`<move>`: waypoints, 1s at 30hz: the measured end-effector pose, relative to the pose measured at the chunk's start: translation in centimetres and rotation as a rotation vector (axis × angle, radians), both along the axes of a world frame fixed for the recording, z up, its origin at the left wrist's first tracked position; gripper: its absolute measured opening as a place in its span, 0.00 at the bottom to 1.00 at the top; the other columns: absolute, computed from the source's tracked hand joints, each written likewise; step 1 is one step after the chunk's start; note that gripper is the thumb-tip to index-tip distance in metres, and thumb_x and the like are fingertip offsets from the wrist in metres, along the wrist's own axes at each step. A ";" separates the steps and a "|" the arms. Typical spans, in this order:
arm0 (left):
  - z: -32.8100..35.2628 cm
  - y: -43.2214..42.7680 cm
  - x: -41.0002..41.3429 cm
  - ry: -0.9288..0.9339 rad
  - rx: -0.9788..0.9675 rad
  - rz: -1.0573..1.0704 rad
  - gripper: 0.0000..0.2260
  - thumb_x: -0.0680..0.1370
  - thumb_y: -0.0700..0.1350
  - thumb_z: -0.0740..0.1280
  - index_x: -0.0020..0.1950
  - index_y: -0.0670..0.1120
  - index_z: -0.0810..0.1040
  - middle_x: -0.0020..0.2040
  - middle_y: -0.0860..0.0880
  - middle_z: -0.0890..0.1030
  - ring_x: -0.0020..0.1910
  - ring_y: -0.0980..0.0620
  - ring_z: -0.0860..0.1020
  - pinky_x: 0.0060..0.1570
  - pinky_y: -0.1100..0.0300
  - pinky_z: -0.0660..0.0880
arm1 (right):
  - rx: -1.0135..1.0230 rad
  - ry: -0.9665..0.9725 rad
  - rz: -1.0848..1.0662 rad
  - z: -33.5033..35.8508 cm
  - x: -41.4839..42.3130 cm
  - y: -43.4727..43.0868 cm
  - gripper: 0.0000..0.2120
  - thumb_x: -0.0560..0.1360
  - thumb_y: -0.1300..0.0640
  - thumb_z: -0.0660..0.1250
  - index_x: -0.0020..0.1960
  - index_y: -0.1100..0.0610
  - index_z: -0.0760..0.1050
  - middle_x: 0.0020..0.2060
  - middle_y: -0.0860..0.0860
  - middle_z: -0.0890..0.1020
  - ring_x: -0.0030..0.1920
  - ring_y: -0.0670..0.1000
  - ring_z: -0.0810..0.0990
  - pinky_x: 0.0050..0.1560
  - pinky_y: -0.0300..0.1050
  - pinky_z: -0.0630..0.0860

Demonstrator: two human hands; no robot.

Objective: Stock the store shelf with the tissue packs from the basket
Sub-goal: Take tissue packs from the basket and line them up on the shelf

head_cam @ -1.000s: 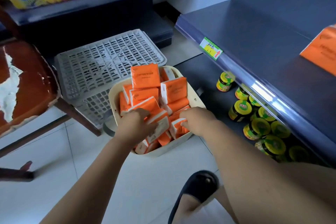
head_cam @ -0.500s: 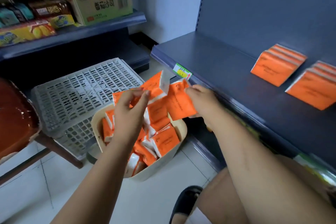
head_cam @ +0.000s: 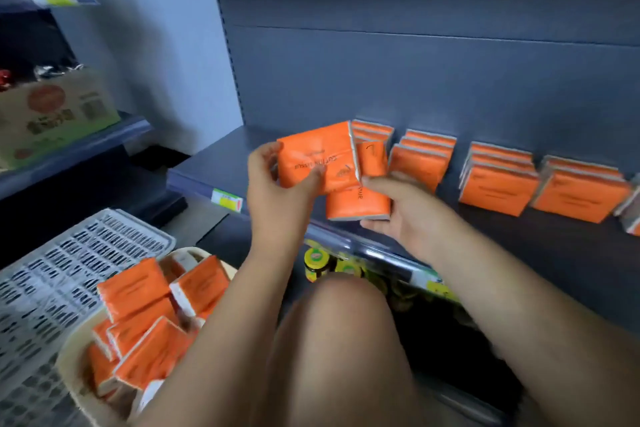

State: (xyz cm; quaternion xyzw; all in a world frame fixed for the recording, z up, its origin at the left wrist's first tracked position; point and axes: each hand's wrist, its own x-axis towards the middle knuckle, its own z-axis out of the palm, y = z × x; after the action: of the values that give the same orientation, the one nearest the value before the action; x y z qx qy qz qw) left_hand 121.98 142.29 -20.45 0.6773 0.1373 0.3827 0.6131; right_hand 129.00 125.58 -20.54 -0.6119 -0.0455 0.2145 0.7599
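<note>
While my left hand point(head_cam: 277, 191) pinched one pack point(head_cam: 313, 163) and my right hand point(head_cam: 401, 218) gripped another pack point(head_cam: 356, 201), both needed standing beside the left stack point(head_cam: 374, 131).

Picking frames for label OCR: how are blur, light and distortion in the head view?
Head view: motion blur smears the tissue packs in the basket, the grey crate and the carton; print on the tissue pack in the left hand is half legible, upside down; light dim, flat; shelf upright leans from wide-angle.

1. The upper pack point(head_cam: 313, 152), pinched by the left hand's point(head_cam: 277, 191) fingers point(head_cam: 311, 174), hides half of the lower pack point(head_cam: 360, 206) in the right hand point(head_cam: 403, 218).
2. Far right of the fingers, the frame edge crops the last stack point(head_cam: 632, 218).
3. Below them, the labels on the jars point(head_cam: 317, 262) are blurred.
</note>
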 end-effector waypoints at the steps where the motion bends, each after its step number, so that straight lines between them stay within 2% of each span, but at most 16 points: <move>1: -0.1 -1.7 1.1 -0.009 0.007 -0.037 0.26 0.73 0.42 0.80 0.67 0.49 0.74 0.60 0.56 0.80 0.59 0.59 0.80 0.64 0.52 0.78 | 0.002 0.001 -0.058 0.1 0.3 -1.8 0.08 0.77 0.56 0.72 0.56 0.51 0.80 0.52 0.52 0.87 0.51 0.54 0.86 0.48 0.51 0.81; 4: 0.0 -7.6 4.2 -0.022 0.030 -0.213 0.25 0.73 0.41 0.80 0.67 0.50 0.75 0.59 0.59 0.80 0.56 0.62 0.81 0.62 0.52 0.79 | 0.033 0.028 -0.225 -0.1 1.4 -8.1 0.15 0.78 0.55 0.71 0.64 0.52 0.79 0.56 0.52 0.87 0.57 0.54 0.86 0.59 0.57 0.81; 6: -0.3 -11.0 6.6 -0.001 0.069 -0.330 0.26 0.73 0.41 0.80 0.68 0.50 0.75 0.60 0.59 0.80 0.58 0.62 0.81 0.63 0.51 0.79 | 0.072 0.041 -0.324 -0.3 2.0 -12.1 0.17 0.78 0.56 0.72 0.66 0.52 0.79 0.57 0.52 0.87 0.57 0.54 0.86 0.60 0.59 0.81; 8: -0.4 -13.8 8.7 0.010 0.044 -0.417 0.27 0.73 0.45 0.80 0.70 0.52 0.75 0.64 0.57 0.79 0.62 0.60 0.80 0.64 0.48 0.79 | 0.103 0.035 -0.388 -0.6 2.6 -15.3 0.18 0.77 0.56 0.73 0.66 0.51 0.79 0.56 0.52 0.87 0.56 0.54 0.87 0.59 0.60 0.82; 10: -1.0 -16.2 10.4 0.029 -0.086 -0.501 0.26 0.73 0.50 0.79 0.69 0.59 0.77 0.68 0.54 0.78 0.66 0.52 0.81 0.58 0.46 0.82 | 0.104 0.014 -0.424 -0.8 2.9 -17.8 0.17 0.77 0.56 0.74 0.65 0.53 0.80 0.55 0.51 0.88 0.55 0.53 0.87 0.58 0.60 0.83; 13: -2.7 -19.4 11.5 0.109 -0.296 -0.625 0.21 0.79 0.45 0.74 0.72 0.56 0.77 0.65 0.53 0.83 0.60 0.47 0.84 0.46 0.54 0.83 | 0.130 0.007 -0.500 -1.8 3.4 -21.4 0.15 0.77 0.57 0.74 0.63 0.54 0.80 0.54 0.51 0.88 0.55 0.52 0.87 0.59 0.60 0.83; 14: -3.3 -20.2 11.6 0.116 -0.306 -0.641 0.22 0.80 0.43 0.74 0.73 0.55 0.77 0.64 0.52 0.83 0.60 0.46 0.84 0.46 0.54 0.82 | 0.134 0.005 -0.515 -2.2 3.6 -22.5 0.15 0.78 0.57 0.74 0.64 0.54 0.80 0.55 0.50 0.88 0.56 0.53 0.87 0.59 0.61 0.82; 16: -4.1 -21.5 12.0 0.071 -0.260 -0.631 0.25 0.77 0.41 0.76 0.72 0.53 0.77 0.63 0.49 0.83 0.63 0.46 0.83 0.54 0.52 0.82 | 0.129 -0.015 -0.555 -2.8 4.0 -24.7 0.14 0.78 0.58 0.73 0.63 0.56 0.79 0.56 0.51 0.87 0.57 0.53 0.87 0.59 0.61 0.82; 18: -4.2 -22.6 12.5 -0.012 -0.148 -0.581 0.27 0.72 0.37 0.79 0.70 0.49 0.77 0.61 0.51 0.82 0.63 0.52 0.81 0.60 0.54 0.79 | 0.112 -0.028 -0.641 -2.9 4.4 -26.8 0.10 0.79 0.59 0.72 0.59 0.56 0.78 0.54 0.52 0.88 0.55 0.53 0.87 0.57 0.60 0.83; 20: -4.1 -24.0 13.0 -0.080 -0.098 -0.553 0.29 0.71 0.31 0.78 0.69 0.46 0.74 0.60 0.53 0.80 0.60 0.59 0.80 0.61 0.60 0.76 | 0.101 -0.046 -0.739 -2.9 4.9 -28.7 0.06 0.79 0.59 0.71 0.55 0.54 0.76 0.53 0.52 0.87 0.53 0.53 0.87 0.54 0.58 0.85; 23: -4.5 -26.3 13.6 -0.110 -0.196 -0.560 0.30 0.70 0.28 0.77 0.69 0.43 0.72 0.60 0.50 0.79 0.54 0.57 0.80 0.60 0.59 0.78 | 0.059 -0.091 -0.863 -2.9 5.5 -31.1 0.07 0.78 0.58 0.72 0.53 0.52 0.76 0.51 0.52 0.87 0.53 0.54 0.86 0.58 0.62 0.83; 25: -4.7 -27.7 13.8 -0.070 -0.251 -0.595 0.29 0.70 0.26 0.76 0.66 0.44 0.73 0.56 0.48 0.79 0.49 0.58 0.79 0.56 0.59 0.78 | 0.039 -0.109 -0.932 -2.9 5.5 -32.5 0.09 0.77 0.57 0.72 0.55 0.51 0.76 0.53 0.52 0.86 0.56 0.57 0.85 0.61 0.64 0.81; 27: -5.1 -29.1 13.9 -0.026 -0.223 -0.634 0.28 0.71 0.25 0.75 0.65 0.46 0.75 0.52 0.49 0.80 0.46 0.58 0.78 0.54 0.60 0.78 | 0.031 -0.121 -0.961 -3.0 5.3 -33.6 0.12 0.75 0.56 0.72 0.57 0.52 0.76 0.54 0.54 0.86 0.56 0.57 0.85 0.60 0.64 0.81; 29: -5.3 -30.5 13.7 0.011 -0.149 -0.698 0.28 0.73 0.26 0.74 0.69 0.47 0.76 0.51 0.51 0.83 0.48 0.57 0.80 0.57 0.59 0.78 | 0.033 -0.123 -0.970 -3.0 5.1 -34.5 0.14 0.72 0.54 0.73 0.57 0.53 0.77 0.55 0.55 0.86 0.55 0.57 0.85 0.58 0.64 0.82; 30: -5.4 -31.2 13.7 0.027 -0.123 -0.737 0.29 0.74 0.27 0.74 0.71 0.48 0.76 0.53 0.50 0.85 0.53 0.56 0.81 0.61 0.57 0.79 | 0.027 -0.128 -0.975 -3.1 5.1 -35.0 0.14 0.71 0.54 0.73 0.55 0.53 0.77 0.54 0.55 0.86 0.54 0.56 0.86 0.58 0.63 0.82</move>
State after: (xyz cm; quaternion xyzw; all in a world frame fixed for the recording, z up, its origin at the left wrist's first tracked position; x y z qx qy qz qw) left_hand 135.65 111.07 -25.82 0.6482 -0.0848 0.1184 0.7474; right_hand 134.07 90.62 -23.59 -0.5638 0.1968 -0.2050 0.7755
